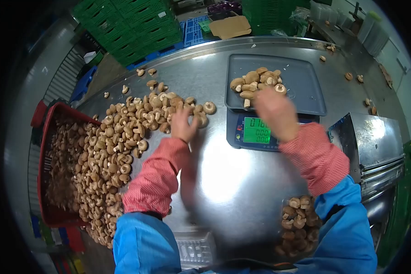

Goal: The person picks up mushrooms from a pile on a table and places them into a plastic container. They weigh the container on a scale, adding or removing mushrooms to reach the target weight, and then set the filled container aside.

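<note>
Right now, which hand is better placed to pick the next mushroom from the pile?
Left. The left hand is at the pile's near edge, its fingers touching mushrooms. The right hand is blurred over the scale tray, well away from the pile.

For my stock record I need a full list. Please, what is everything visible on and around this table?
loose mushrooms: many, brown, piled on table's left
table: one, steel, centre
crate: one, red, left edge, holding mushrooms
scale: one, grey, green display, far side
weighed mushrooms: about a dozen, brown, on scale tray
punnet: one, clear, filled, near right
stacked crates: several, green, behind table
left hand: one, red sleeve, fingers spread at pile edge
right hand: one, red sleeve, blurred, over scale
</note>
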`<action>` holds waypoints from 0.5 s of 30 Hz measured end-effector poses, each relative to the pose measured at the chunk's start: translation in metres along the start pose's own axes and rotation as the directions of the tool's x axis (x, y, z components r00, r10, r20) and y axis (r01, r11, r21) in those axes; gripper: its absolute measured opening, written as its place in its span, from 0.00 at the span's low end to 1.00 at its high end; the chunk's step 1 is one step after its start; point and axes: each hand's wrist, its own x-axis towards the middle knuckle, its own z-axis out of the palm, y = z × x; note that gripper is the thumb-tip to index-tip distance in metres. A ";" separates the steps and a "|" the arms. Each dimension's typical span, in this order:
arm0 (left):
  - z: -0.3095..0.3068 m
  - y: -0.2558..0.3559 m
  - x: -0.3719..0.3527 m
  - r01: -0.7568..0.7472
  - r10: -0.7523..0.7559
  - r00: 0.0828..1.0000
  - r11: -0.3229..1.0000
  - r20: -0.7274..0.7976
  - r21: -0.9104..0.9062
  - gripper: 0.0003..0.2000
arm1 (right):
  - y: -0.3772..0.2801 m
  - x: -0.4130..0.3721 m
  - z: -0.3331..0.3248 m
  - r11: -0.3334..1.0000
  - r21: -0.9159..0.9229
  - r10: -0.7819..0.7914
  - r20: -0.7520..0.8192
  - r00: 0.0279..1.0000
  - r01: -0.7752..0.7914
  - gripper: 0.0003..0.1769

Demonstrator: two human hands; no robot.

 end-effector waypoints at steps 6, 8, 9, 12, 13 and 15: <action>0.015 0.017 -0.018 -0.041 0.050 0.996 0.993 -0.077 0.111 0.26 | -0.073 0.065 0.107 0.997 0.024 0.066 0.152 0.986 -0.070 0.13; 0.012 0.016 -0.018 -0.004 0.007 0.996 0.999 -0.092 0.031 0.23 | -0.087 0.081 0.122 0.956 0.043 0.270 0.260 0.927 -0.290 0.17; 0.014 0.009 -0.022 -0.036 0.019 0.986 0.994 -0.167 -0.104 0.22 | -0.090 0.083 0.126 0.918 0.112 0.334 0.301 0.893 -0.381 0.18; 0.000 -0.010 -0.036 0.090 -0.213 0.972 0.722 -0.098 -0.686 0.17 | -0.090 0.082 0.123 0.749 0.370 0.400 0.410 0.820 -0.550 0.23; -0.017 -0.011 -0.043 0.308 -0.331 0.926 0.392 0.179 -0.867 0.16 | -0.091 0.082 0.121 0.673 0.460 0.394 0.441 0.807 -0.580 0.24; -0.028 -0.008 -0.055 0.294 -0.217 0.934 0.024 0.282 -0.956 0.18 | -0.092 0.069 0.137 0.578 0.597 0.368 0.416 0.831 -0.556 0.26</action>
